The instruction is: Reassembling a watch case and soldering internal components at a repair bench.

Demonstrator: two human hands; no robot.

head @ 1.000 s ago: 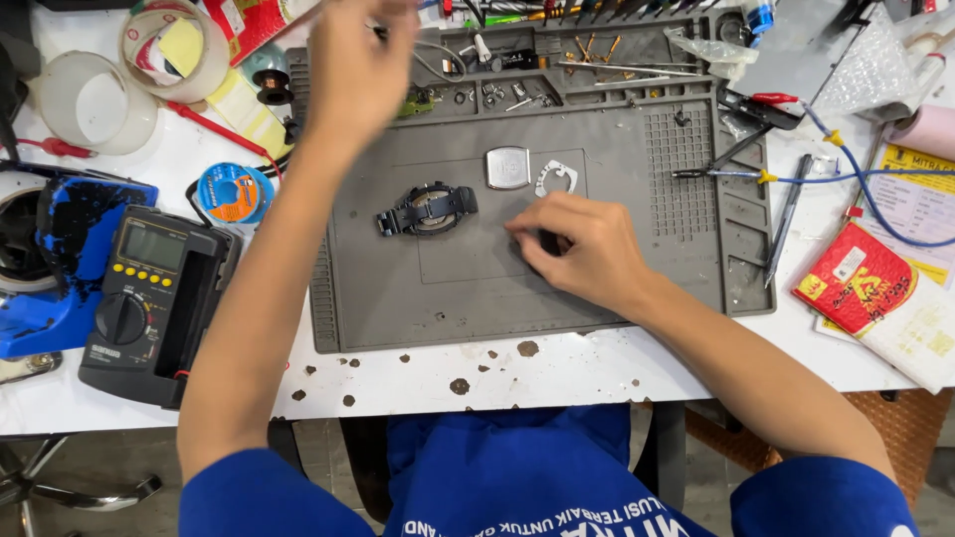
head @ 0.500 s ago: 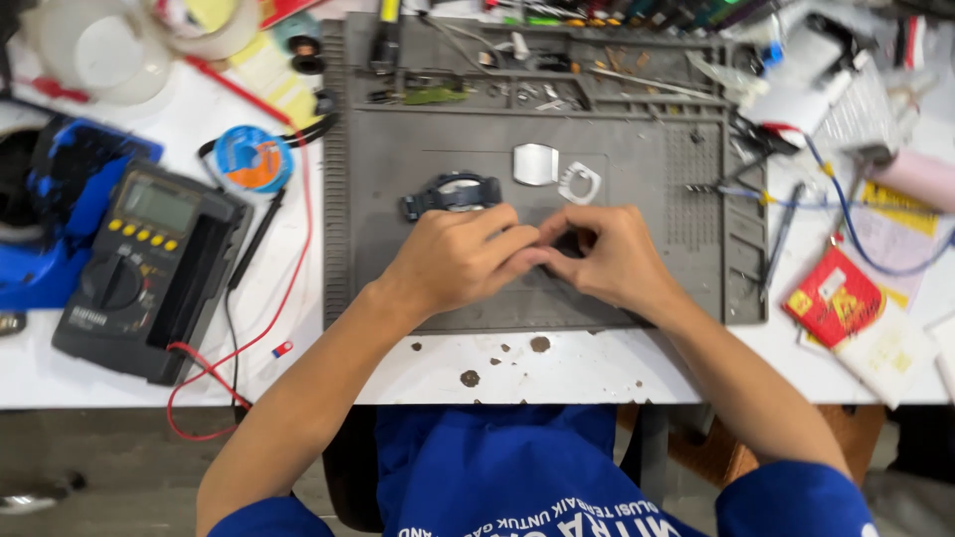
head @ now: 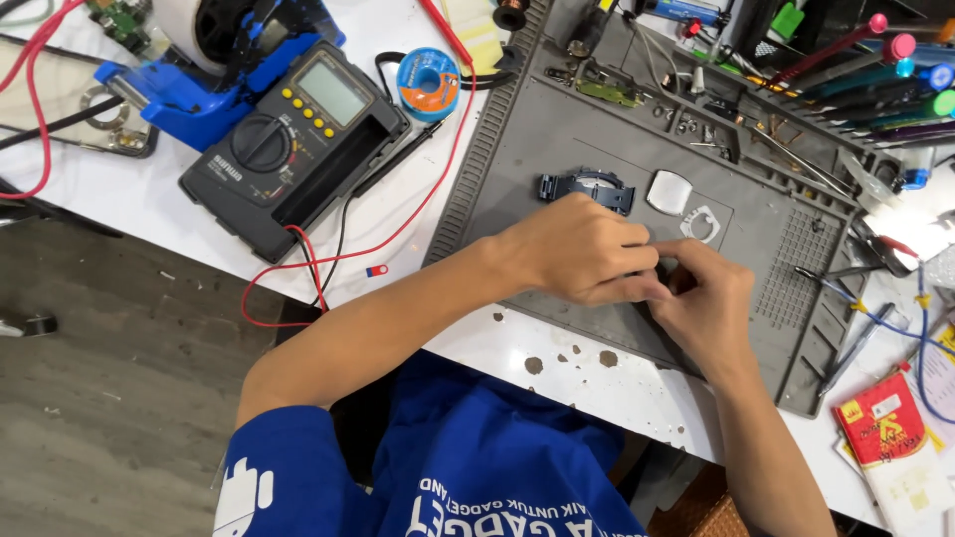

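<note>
Both hands (head: 647, 273) pinched together over mat (head: 527, 159).

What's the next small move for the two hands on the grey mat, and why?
Probably part the hands slightly so the piece shows. The left hand and right hand meet fingertip to fingertip over the grey work mat, hiding whatever small part they pinch. The watch body, clear crystal and white ring lie just beyond, untouched.

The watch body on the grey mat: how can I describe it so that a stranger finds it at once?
Find the grey work mat on the white table. Just above the two hands, the left hand and right hand, lies the watch body. It is dark and wide with short strap stubs, unlike the pale square cover and thin white ring beside it.
</note>
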